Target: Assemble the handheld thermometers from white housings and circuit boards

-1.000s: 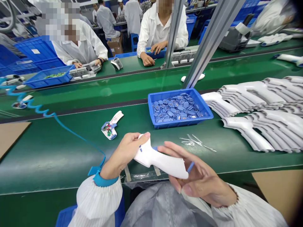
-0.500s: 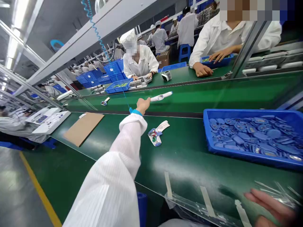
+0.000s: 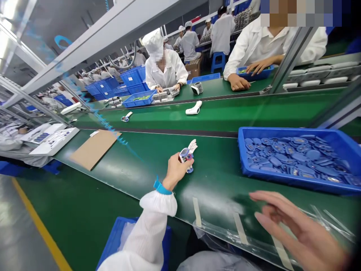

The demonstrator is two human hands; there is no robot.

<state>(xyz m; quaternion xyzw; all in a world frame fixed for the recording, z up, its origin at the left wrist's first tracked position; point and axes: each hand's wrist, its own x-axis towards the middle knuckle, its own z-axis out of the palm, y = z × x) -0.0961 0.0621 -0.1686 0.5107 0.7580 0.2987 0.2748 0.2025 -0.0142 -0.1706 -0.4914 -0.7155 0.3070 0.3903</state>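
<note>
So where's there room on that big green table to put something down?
The bare green belt between the left hand and the blue tray has room, and so does the stretch between that hand and the cardboard sheet. It is crowded inside the tray, full of blue parts, and near the right hand, by the tape strips.

A partly assembled pistol-shaped thermometer housing (image 3: 186, 157) sits just above the green tabletop (image 3: 214, 180), its white grip tilting up and away, with a round blue-rimmed, glossy part facing the camera. Small red and green components show inside, though they are too small to tell apart. The fingers of the left hand (image 3: 176, 171) touch its lower side. The right hand (image 3: 290, 226), blurred and open, is well apart from it.
</note>
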